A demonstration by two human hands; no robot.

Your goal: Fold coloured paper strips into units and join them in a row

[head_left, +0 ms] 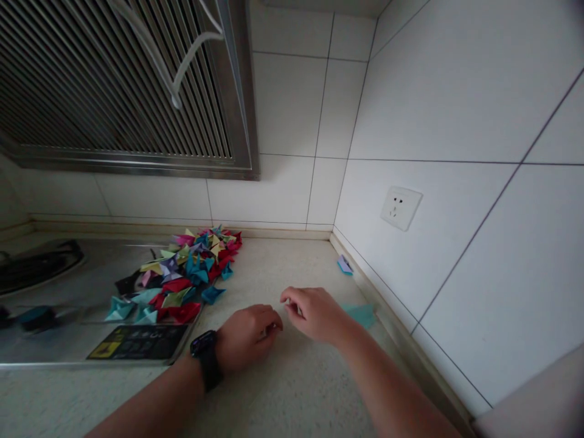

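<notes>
The grip is curled in both the left hand (249, 336) and right hand (314, 312), near each other over the bench (283, 261) — how tightly, or whether on anything, I cannot tell. Turquoise paper (362, 315) lies just right of the latter; folded paper pieces (195, 271) heap leftward, partly on the cooktop (103, 258).

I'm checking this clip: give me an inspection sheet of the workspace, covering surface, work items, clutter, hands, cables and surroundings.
Surface: pale, speckled countertop.
Work items: multicoloured pile of folded paper pieces; small purple-and-blue paper piece near the right wall; teal paper partly behind the right forearm.
Clutter: the pile spreads over part of the metal cooktop.
Hands: left hand and right hand close together, fingers curled; any held item cannot be made out.
Cables: white cable-like strip before the range hood; its nature is unclear.
Surroundings: tiled walls; unused socket.
</notes>
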